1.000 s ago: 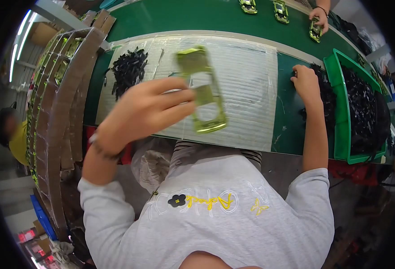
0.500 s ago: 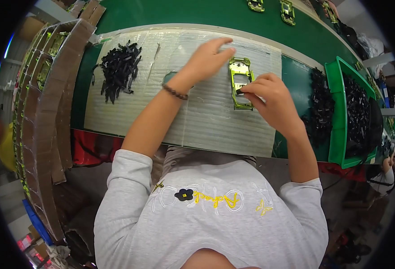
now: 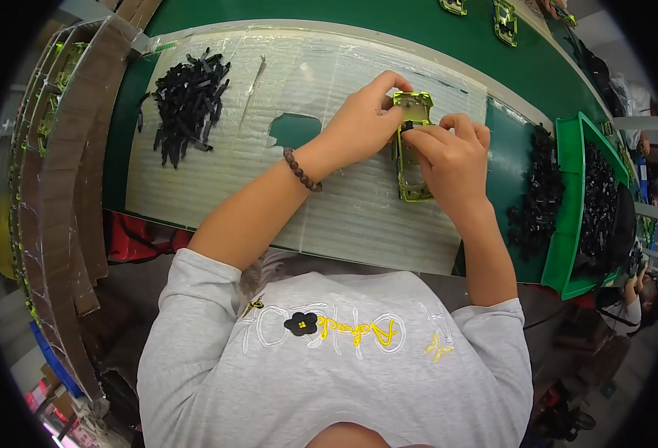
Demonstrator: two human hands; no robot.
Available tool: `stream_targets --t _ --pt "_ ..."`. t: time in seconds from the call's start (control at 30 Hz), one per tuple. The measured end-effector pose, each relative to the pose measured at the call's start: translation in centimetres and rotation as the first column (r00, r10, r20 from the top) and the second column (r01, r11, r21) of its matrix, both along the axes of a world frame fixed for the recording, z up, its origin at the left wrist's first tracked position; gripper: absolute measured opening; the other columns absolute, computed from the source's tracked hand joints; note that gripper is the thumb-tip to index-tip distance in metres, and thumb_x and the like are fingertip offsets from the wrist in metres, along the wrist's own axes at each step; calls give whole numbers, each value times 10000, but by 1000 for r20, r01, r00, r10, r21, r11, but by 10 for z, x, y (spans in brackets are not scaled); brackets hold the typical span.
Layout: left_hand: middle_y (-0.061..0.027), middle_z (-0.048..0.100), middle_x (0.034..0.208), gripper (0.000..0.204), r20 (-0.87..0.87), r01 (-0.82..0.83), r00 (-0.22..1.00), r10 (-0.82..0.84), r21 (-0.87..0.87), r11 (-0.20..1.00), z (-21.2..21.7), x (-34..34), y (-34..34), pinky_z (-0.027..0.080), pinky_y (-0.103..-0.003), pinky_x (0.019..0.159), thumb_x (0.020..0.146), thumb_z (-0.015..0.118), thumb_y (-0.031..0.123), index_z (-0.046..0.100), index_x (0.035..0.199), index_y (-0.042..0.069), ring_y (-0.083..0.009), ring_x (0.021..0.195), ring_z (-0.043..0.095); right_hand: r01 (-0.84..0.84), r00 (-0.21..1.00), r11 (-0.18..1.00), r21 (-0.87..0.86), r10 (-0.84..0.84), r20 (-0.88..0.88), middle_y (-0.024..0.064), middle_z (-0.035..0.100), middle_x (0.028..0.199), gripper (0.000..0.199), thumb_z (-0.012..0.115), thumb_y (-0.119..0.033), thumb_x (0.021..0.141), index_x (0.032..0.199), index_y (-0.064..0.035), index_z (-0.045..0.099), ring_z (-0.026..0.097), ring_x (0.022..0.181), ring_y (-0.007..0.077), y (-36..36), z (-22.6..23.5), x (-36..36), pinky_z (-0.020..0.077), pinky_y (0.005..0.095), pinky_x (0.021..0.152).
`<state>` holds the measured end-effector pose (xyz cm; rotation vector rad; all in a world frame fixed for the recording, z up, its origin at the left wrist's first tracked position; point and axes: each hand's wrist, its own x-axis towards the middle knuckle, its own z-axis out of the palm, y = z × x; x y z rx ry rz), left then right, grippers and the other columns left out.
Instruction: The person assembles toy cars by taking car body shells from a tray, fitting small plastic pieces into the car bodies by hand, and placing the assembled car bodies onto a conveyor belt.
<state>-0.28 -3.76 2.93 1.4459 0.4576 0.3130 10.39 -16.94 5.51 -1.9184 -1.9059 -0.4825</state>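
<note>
A yellow-green rectangular frame with cut-outs [image 3: 416, 192] lies lengthwise on the pale mat [image 3: 344, 216], right of its middle. At the frame's upper left edge my left hand [image 3: 366, 119] closes thumb and fingers on it. My right hand [image 3: 452, 160] pinches a small black piece [image 3: 408, 127] over the frame's upper half. The fingers partly cover that piece, and whether it is seated in the frame is hidden. A beaded bracelet circles my left wrist.
A heap of black pieces [image 3: 187, 104] sits at the mat's left. On the right, more black pieces [image 3: 537, 190] lie beside a green bin [image 3: 564, 231] of similar pieces. Similar frames [image 3: 505, 24] rest on the green surface beyond. Cardboard-divided trays [image 3: 67, 164] stand at far left.
My left hand has come down from above onto the frame's upper left edge. My right hand has moved with the black piece toward the frame's upper half. The frame's interior looks duller.
</note>
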Motion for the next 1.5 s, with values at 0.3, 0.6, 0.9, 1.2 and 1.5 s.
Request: stream_targets --t 0.3,0.6,0.9,1.2,1.5 --pt "-78 602 837 313 -21 -47 999 44 -145 988 -1 11 -9 473 -232 586 839 482 29 469 1148 80 -104 709 560 61 996 996 64 -65 60 -34 657 883 145 577 -124 700 832 -121 638 536 753 149 -9 -6 -1 354 317 697" --pt "-110 590 938 421 -31 -184 983 182 -255 949 6 10 -18 465 -251 658 762 631 78 417 1109 -25 -140 803 579 99 995 980 173 -99 -10 -11 581 721 133 638 -82 678 796 -100 581 535 754 167 -7 -2 -7 348 330 684" --pt "-112 596 952 335 122 -169 974 192 -177 969 -10 8 -29 475 -267 709 796 583 -3 413 1085 -13 -136 827 578 239 763 939 246 -25 -646 94 559 925 480 711 -40 684 1114 -38 496 537 839 235 -8 -7 -9 417 374 796" --pt "-103 635 906 294 274 -165 948 162 -12 986 8 6 -31 491 -239 666 828 568 38 446 1086 -33 -112 797 602 -31 -76 996 82 80 -994 58 613 1000 321 515 -48 889 1201 26 497 571 882 91 0 -12 9 461 233 758" --pt "-113 641 929 277 258 -151 954 150 -17 988 7 6 -32 486 -228 659 834 545 27 458 1088 -40 -96 788 596 83 87 992 98 91 -992 93 616 1026 371 510 -24 881 1242 43 455 579 888 96 -4 -10 -2 468 228 760"
